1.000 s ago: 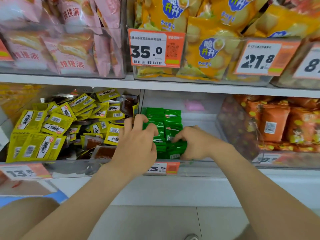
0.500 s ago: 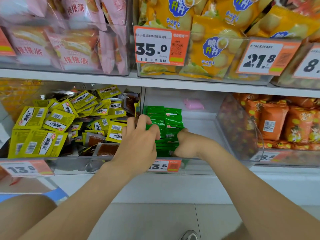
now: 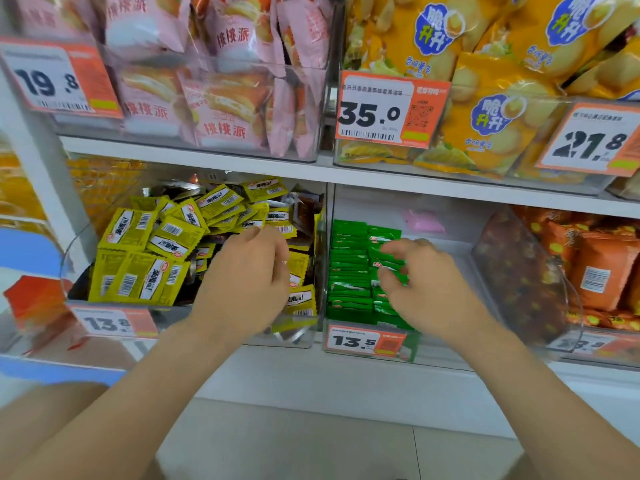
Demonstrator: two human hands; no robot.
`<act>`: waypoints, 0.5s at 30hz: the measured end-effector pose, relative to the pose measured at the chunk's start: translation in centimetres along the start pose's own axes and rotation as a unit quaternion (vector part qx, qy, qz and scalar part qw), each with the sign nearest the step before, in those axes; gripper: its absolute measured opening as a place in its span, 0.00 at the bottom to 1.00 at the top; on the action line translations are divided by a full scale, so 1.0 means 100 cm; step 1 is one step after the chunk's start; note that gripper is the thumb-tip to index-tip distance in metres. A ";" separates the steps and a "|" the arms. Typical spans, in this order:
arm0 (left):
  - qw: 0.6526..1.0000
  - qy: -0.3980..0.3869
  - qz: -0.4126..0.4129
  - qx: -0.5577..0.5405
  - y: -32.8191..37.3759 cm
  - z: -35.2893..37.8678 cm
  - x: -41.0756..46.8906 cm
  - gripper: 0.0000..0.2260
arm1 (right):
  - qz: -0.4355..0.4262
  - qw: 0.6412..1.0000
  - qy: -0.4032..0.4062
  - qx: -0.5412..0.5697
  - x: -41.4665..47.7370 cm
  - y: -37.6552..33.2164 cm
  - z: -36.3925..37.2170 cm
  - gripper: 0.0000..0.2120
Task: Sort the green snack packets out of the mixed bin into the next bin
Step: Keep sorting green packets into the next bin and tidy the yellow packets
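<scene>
Green snack packets (image 3: 349,268) lie stacked in rows in the clear next bin (image 3: 450,351), beside the jumbled mixed bin (image 3: 294,337).

Mixed bin (image 3: 298,336) is set L of next bin (image 3: 446,348) on lower shelf (image 3: 346,382). Packet stack (image 3: 349,271) is held in L half of next bin. L hand (image 3: 242,289) is placed over mixed bin, R hand (image 3: 422,289) over packet stack.
</scene>
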State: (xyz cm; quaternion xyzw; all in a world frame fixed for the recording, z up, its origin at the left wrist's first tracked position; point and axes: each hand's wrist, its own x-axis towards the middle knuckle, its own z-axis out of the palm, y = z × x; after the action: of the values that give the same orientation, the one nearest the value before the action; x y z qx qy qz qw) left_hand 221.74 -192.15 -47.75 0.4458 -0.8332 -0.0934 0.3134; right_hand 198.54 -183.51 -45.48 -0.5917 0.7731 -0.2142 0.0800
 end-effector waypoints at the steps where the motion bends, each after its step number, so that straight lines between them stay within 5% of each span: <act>1: 1.000 -0.012 -0.017 0.006 -0.006 -0.002 -0.001 0.06 | -0.029 0.999 0.019 0.034 -0.004 -0.012 0.003 0.14; 4: 0.999 -0.037 -0.022 0.022 -0.016 -0.003 0.006 0.10 | -0.091 0.992 0.035 0.085 -0.009 -0.054 0.016 0.10; 7: 0.994 -0.065 0.057 0.074 -0.022 0.003 0.033 0.21 | -0.126 0.989 0.065 0.045 0.001 -0.082 0.032 0.12; 12: 0.973 -0.116 0.095 0.177 -0.029 0.022 0.082 0.40 | -0.027 0.998 0.052 -0.004 0.037 -0.097 0.049 0.19; 15: 0.965 -0.125 0.117 0.198 -0.041 0.036 0.100 0.31 | 0.059 0.996 0.047 0.051 0.057 -0.093 0.057 0.17</act>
State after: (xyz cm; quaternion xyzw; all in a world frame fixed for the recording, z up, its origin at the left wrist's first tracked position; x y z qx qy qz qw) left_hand 218.26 -203.03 -47.98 0.3829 -0.9142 0.0559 0.1209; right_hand 207.26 -192.20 -45.89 -0.5300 0.7974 -0.2753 0.0860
